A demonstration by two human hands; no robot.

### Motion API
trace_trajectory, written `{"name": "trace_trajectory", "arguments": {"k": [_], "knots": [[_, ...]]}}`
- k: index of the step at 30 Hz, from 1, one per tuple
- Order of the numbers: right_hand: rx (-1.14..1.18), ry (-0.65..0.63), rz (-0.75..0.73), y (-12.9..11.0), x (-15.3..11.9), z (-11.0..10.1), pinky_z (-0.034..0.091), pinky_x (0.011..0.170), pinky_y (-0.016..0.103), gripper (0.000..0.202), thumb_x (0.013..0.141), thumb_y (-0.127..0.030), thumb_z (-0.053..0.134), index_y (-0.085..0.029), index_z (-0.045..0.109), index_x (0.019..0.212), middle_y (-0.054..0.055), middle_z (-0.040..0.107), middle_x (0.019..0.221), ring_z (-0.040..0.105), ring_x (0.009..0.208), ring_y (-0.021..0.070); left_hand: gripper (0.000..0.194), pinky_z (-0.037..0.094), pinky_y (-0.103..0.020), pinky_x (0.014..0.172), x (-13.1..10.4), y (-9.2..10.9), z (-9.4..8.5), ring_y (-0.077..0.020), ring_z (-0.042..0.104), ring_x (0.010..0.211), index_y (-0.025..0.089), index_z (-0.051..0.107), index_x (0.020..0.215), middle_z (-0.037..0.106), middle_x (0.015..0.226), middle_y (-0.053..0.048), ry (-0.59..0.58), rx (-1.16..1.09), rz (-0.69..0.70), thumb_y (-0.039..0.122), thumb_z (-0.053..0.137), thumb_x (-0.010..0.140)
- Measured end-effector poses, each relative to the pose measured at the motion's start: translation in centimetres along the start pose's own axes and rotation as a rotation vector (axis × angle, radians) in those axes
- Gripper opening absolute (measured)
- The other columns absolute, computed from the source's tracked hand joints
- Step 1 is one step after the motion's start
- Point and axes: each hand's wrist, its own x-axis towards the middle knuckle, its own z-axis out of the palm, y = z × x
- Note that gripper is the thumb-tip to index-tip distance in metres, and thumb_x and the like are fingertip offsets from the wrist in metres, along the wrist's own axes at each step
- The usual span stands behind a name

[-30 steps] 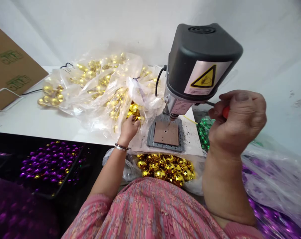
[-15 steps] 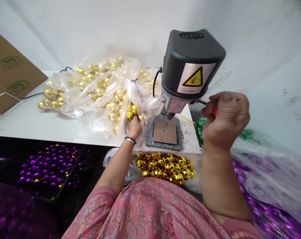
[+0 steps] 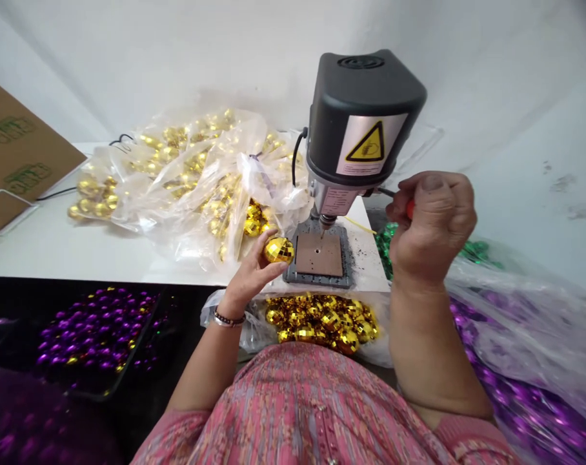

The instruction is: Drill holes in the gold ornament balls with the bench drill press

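Between the thumb and fingers of my left hand point(image 3: 247, 276) is a shiny gold mirror-faceted ball point(image 3: 279, 250), just left of the drill's base. My right hand point(image 3: 433, 226) is closed around the red-knobbed feed lever point(image 3: 410, 208) of a small bench drill press point(image 3: 365, 123). The drill bit point(image 3: 323, 234) hangs above a brown board point(image 3: 319, 254) with a dark hole, which lies on the grey drill base point(image 3: 344, 280). Behind my left hand, more gold balls point(image 3: 253, 219) show in the mouth of a clear plastic bag point(image 3: 186, 219).
Gold balls fill an open bag point(image 3: 329, 321) at the table's front edge. Purple balls point(image 3: 94, 329) lie low on the left; bags of purple pieces point(image 3: 530, 413) and green pieces point(image 3: 481, 253) are on the right. A cardboard box point(image 3: 22, 155) stands at the far left of the white table point(image 3: 31, 258).
My left hand has come out of the clear bag toward me, bringing a gold ball beside the drill base. The right hand stays on the lever. The view has shifted slightly.
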Motion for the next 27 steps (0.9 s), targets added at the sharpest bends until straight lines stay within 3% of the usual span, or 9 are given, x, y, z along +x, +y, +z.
{"name": "trace_trajectory", "arguments": {"k": [4, 8, 13, 17, 21, 27], "knots": [[0.000, -0.047, -0.012, 0.2, 0.1, -0.2, 0.036, 0.052, 0.022, 0.038, 0.094, -0.055, 0.057, -0.018, 0.059, 0.082, -0.006, 0.044, 0.060, 0.042, 0.052, 0.0036, 0.073, 0.055, -0.028, 0.077, 1.0, -0.8, 2.0, -0.0153, 0.065, 0.086, 0.025, 0.039, 0.139, 0.066, 0.102, -0.003, -0.055, 0.042, -0.006, 0.039, 0.077, 0.078], [0.033, -0.058, -0.021, 0.1, 0.1, -0.2, 0.040, 0.057, 0.023, 0.036, 0.094, -0.052, 0.057, -0.019, 0.060, 0.081, -0.005, 0.045, 0.060, 0.043, 0.053, 0.0036, 0.060, 0.054, -0.028, 0.079, 2.4, -1.5, 3.1, -0.0155, 0.064, 0.089, 0.021, 0.049, 0.127, 0.064, 0.109, -0.004, -0.076, 0.177, 0.000, 0.038, 0.076, 0.077], [-0.014, -0.090, -0.023, -0.1, 0.0, -0.3, 0.038, 0.055, 0.023, 0.035, 0.096, -0.054, 0.054, -0.021, 0.060, 0.084, -0.005, 0.044, 0.061, 0.041, 0.054, 0.0042, 0.060, 0.052, -0.035, 0.090, 4.2, -1.0, 3.7, -0.0205, 0.065, 0.098, 0.017, 0.056, 0.131, 0.069, 0.116, -0.009, -0.063, 0.422, -0.011, 0.038, 0.076, 0.078], [-0.055, -0.096, -0.052, -0.1, 0.0, -0.4, 0.039, 0.057, 0.024, 0.034, 0.097, -0.052, 0.053, -0.021, 0.060, 0.085, -0.005, 0.045, 0.063, 0.040, 0.055, 0.0042, 0.060, 0.053, -0.033, 0.078, 5.3, -1.3, 4.1, -0.0190, 0.066, 0.084, 0.016, 0.058, 0.126, 0.072, 0.103, -0.007, -0.053, 0.436, -0.089, 0.038, 0.079, 0.074], [-0.033, -0.100, -0.040, -0.2, 0.0, -0.5, 0.044, 0.064, 0.023, 0.033, 0.097, -0.050, 0.053, -0.020, 0.063, 0.086, -0.004, 0.048, 0.064, 0.045, 0.059, 0.0044, 0.048, 0.051, -0.030, 0.074, 5.9, -1.2, 4.5, -0.0179, 0.066, 0.082, 0.017, 0.064, 0.114, 0.072, 0.097, -0.004, -0.041, 0.520, -0.053, 0.034, 0.079, 0.072], [0.019, -0.102, -0.032, 0.1, -0.1, -0.5, 0.046, 0.068, 0.024, 0.029, 0.097, -0.047, 0.054, -0.023, 0.064, 0.086, -0.004, 0.047, 0.064, 0.048, 0.060, 0.0059, 0.054, 0.051, -0.030, 0.077, 6.7, -0.5, 4.9, -0.0191, 0.066, 0.084, 0.016, 0.066, 0.124, 0.074, 0.098, -0.004, -0.130, 0.631, -0.022, 0.034, 0.077, 0.074]]}}
